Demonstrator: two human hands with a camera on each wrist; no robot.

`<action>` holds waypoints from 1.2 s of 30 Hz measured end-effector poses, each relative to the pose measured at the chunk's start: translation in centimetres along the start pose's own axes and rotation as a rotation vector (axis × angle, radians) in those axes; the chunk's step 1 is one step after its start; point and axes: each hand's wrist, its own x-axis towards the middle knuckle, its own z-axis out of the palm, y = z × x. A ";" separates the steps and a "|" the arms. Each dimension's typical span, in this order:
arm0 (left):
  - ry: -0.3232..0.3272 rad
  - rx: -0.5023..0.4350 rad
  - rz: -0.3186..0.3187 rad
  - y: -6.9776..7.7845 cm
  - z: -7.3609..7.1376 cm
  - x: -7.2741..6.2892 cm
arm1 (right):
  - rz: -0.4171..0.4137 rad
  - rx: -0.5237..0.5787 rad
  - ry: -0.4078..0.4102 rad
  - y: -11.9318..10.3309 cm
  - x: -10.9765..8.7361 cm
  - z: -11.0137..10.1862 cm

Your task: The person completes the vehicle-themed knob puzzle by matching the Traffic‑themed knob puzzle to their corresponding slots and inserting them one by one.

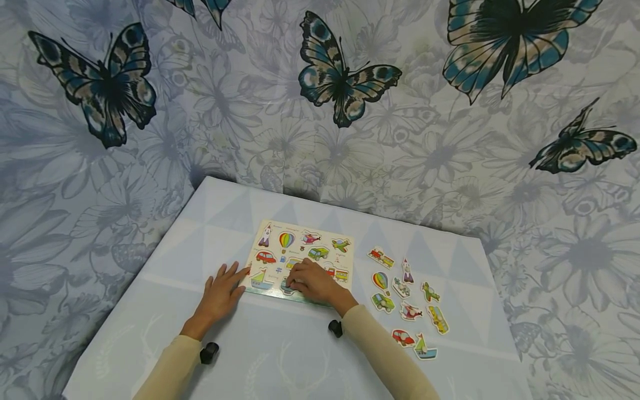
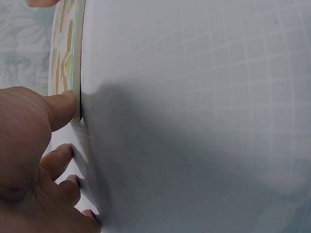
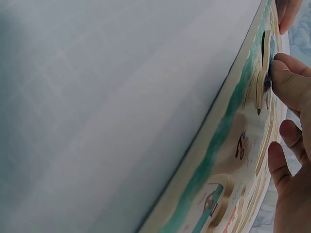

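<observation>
A flat puzzle board with printed vehicle pictures lies on the table. Over its lower part, my right hand pinches a small bluish puzzle piece between thumb and fingers. In the right wrist view, that thick-edged puzzle piece stands tilted against the board, its picture mostly hidden. My left hand lies with fingers spread at the board's left edge. The left wrist view shows its thumb touching the board's corner, the other fingers on the tabletop.
Right of the board lie several loose pieces, among them a train, a rocket, a balloon, a helicopter, a car and a sailboat. A butterfly-patterned wall stands behind the table.
</observation>
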 end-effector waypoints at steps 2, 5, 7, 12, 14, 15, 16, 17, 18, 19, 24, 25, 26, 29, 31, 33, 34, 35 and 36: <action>0.000 -0.006 -0.002 0.1 -0.1 0.0 | 0.002 -0.003 -0.001 0.1 0.0 0.0; 0.001 -0.014 -0.002 0.2 -0.1 -0.1 | 0.009 -0.013 -0.003 0.1 0.0 0.0; 0.001 -0.014 -0.001 0.2 -0.1 -0.1 | 0.013 -0.018 -0.007 0.1 0.0 0.0; 0.000 -0.005 0.005 0.1 0.0 0.1 | 0.027 -0.007 -0.008 0.1 -0.2 0.1; -0.002 -0.008 0.003 0.1 0.1 0.1 | 0.032 -0.004 -0.004 0.1 -0.2 0.1; -0.003 -0.009 0.002 0.1 0.1 0.1 | 0.034 -0.001 -0.003 0.1 -0.3 0.1; -0.005 -0.009 0.000 0.0 0.1 0.1 | 0.038 0.002 -0.005 0.1 -0.4 0.1; -0.007 -0.011 -0.003 0.0 0.1 0.0 | 0.044 0.002 -0.006 0.1 -0.4 0.1; -0.009 -0.010 -0.004 0.0 0.1 0.0 | 0.051 0.006 -0.008 0.2 -0.5 0.1; -0.011 -0.009 -0.005 0.0 0.1 0.0 | 0.059 0.009 -0.008 0.2 -0.6 0.1; -0.009 0.001 0.001 -0.1 0.3 -0.2 | 0.110 0.025 0.004 0.6 -1.2 -0.5; -0.007 0.002 0.001 -0.1 0.3 -0.2 | 0.116 0.022 0.012 0.8 -1.3 -0.6; -0.006 0.000 0.001 -0.1 0.3 -0.2 | 0.125 0.018 0.015 0.9 -1.5 -0.8; -0.007 -0.002 0.000 -0.1 0.2 -0.2 | 0.153 0.006 0.021 1.4 -2.1 -1.2; -0.009 -0.004 0.000 0.0 0.1 -0.1 | 0.183 0.018 0.018 1.7 -2.6 -1.5; -0.009 -0.007 -0.001 0.0 0.0 -0.1 | 0.201 0.035 0.020 2.0 -3.0 -1.8; -0.009 -0.007 -0.001 0.0 0.0 -0.1 | 0.202 0.049 0.028 2.2 -3.2 -1.9; -0.010 -0.006 -0.002 0.0 -0.1 -0.1 | 0.206 0.061 0.036 2.3 -3.4 -2.0; -0.010 -0.006 -0.002 0.0 -0.1 -0.1 | 0.206 0.071 0.045 2.5 -3.6 -2.1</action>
